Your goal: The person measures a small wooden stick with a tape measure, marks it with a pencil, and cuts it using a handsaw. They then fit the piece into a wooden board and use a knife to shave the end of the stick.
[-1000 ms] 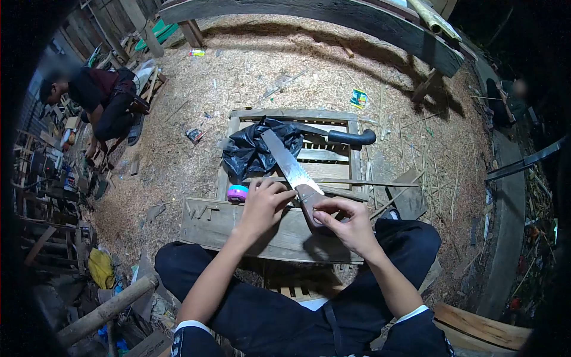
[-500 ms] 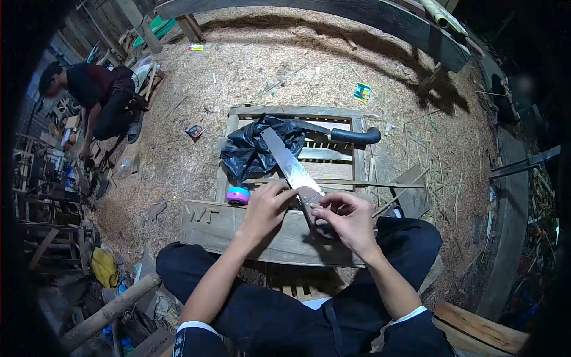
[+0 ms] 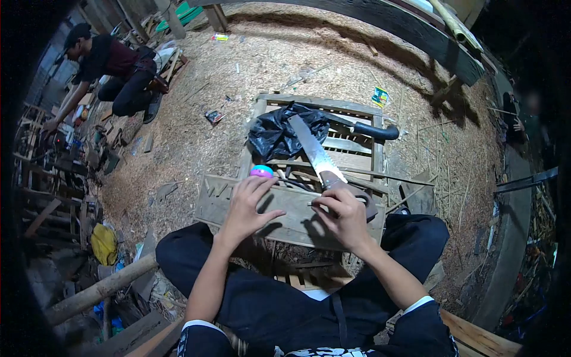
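My left hand point(image 3: 245, 205) is over the plank point(image 3: 220, 208), its fingers stretched out and thumb apart, with fingertips close to a round pink and blue object point(image 3: 262, 171). My right hand point(image 3: 345, 217) is closed in a pinch above the plank, beside the brown handle of a hand saw point(image 3: 310, 146). A tiny pale tip shows at its fingertips; I cannot tell what it belongs to. The saw's blade points away from me, its far end over a black plastic bag point(image 3: 273, 134).
A tool with a curved black handle point(image 3: 377, 131) lies on the slatted wooden frame point(image 3: 377, 157), partly under the bag. Wood shavings point(image 3: 184, 160) cover the ground. At the left a person point(image 3: 122, 71) crouches by piled wood. A long beam point(image 3: 357, 15) crosses the far side.
My left hand has moved left, away from my right hand and the saw, and its fingers have spread. My right hand stays pinched near the saw handle. The crouching person's arm reaches further out.
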Demonstrator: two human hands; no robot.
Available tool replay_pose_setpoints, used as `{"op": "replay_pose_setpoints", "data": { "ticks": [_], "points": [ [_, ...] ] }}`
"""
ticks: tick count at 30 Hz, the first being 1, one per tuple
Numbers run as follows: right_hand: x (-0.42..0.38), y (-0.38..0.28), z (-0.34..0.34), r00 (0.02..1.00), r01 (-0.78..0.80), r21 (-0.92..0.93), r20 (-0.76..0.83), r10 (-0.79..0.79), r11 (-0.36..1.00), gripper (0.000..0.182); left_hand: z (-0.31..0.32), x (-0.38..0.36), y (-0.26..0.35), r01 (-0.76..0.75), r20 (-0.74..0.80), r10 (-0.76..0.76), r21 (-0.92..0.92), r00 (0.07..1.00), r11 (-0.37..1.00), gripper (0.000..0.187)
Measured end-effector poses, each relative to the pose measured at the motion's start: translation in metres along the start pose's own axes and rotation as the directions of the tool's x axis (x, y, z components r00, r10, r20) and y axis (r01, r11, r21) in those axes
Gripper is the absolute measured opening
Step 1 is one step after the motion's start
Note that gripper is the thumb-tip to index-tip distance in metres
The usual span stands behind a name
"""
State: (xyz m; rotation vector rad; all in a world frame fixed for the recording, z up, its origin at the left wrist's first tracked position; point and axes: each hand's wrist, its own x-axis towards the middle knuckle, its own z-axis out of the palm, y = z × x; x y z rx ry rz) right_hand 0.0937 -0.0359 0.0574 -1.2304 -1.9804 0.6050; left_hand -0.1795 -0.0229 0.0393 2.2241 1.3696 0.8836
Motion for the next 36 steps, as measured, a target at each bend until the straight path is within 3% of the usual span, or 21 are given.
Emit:
{"op": "replay_pose_setpoints", "data": {
  "ticks": [2, 3, 6, 10, 11, 12, 14, 18, 22, 25, 28, 30, 33, 36],
  "points": [
    [-0.006, 0.001, 0.026, 0.997, 0.074, -0.073, 0.012, -0.074, 0.995, 0.019, -0.012, -0.017, -0.004, 0.055, 0.109, -0.071, 0.146, 0.992, 0.988, 0.085],
    [-0.01, 0.005, 0.042, 0.995, 0.094, -0.079, 0.026, -0.092, 0.992, 0.02, -0.01, -0.025, -0.015, 0.084, 0.108, -0.096, 0.113, 0.989, 0.99, 0.093],
    [-0.006, -0.001, 0.071, 0.991, 0.128, -0.069, 0.049, -0.125, 0.989, 0.019, -0.013, -0.033, -0.03, 0.104, 0.086, -0.122, 0.19, 0.989, 0.976, 0.096],
    [0.0, -0.003, 0.087, 0.988, 0.144, -0.055, 0.07, -0.14, 0.988, 0.02, -0.019, -0.031, -0.034, 0.122, 0.169, -0.139, 0.106, 0.976, 0.987, 0.099],
    [-0.001, -0.003, 0.087, 0.987, 0.144, -0.056, 0.076, -0.139, 0.988, 0.02, -0.019, -0.032, -0.037, 0.15, 0.24, -0.173, 0.112, 0.955, 0.982, 0.11],
    [-0.002, -0.002, 0.086, 0.989, 0.133, -0.06, 0.076, -0.128, 0.989, 0.021, -0.019, -0.035, -0.037, 0.152, 0.238, -0.174, 0.109, 0.956, 0.982, 0.11],
    [-0.002, 0.001, 0.083, 0.99, 0.123, -0.065, 0.077, -0.118, 0.99, 0.021, -0.017, -0.043, -0.035, -0.022, 0.278, -0.036, 0.202, 0.96, 0.979, 0.121],
    [-0.003, 0.001, 0.07, 0.989, 0.143, -0.162, 0.05, -0.137, 0.976, 0.021, -0.01, -0.046, -0.028, -0.023, 0.352, -0.07, 0.253, 0.934, 0.967, 0.13],
    [-0.005, 0.002, 0.049, 0.987, 0.124, -0.424, -0.041, -0.156, 0.897, 0.021, -0.005, -0.047, -0.028, -0.068, 0.352, -0.044, 0.299, 0.935, 0.952, 0.13],
    [-0.007, 0.02, 0.033, 0.992, 0.081, -0.433, -0.055, -0.116, 0.898, 0.022, -0.008, -0.039, -0.015, -0.059, 0.32, -0.015, 0.221, 0.947, 0.973, 0.124],
    [-0.013, 0.026, 0.029, 0.991, 0.041, -0.399, -0.104, -0.089, 0.916, 0.023, -0.002, -0.029, 0.001, -0.144, 0.403, 0.057, 0.188, 0.914, 0.972, 0.119],
    [-0.019, 0.028, 0.03, 0.99, 0.03, -0.448, -0.107, -0.087, 0.893, 0.026, 0.01, -0.026, 0.008, -0.117, 0.415, 0.079, 0.068, 0.906, 0.991, 0.115],
    [-0.027, 0.03, 0.027, 0.988, -0.01, -0.466, -0.142, -0.063, 0.885, 0.028, 0.019, -0.017, 0.012, -0.152, 0.449, 0.091, 0.102, 0.889, 0.983, 0.117],
    [-0.036, 0.041, 0.028, 0.991, -0.068, -0.345, -0.135, 0.022, 0.936, 0.027, 0.026, -0.009, 0.016, -0.18, 0.496, 0.088, 0.141, 0.864, 0.973, 0.125]
  ]
}}
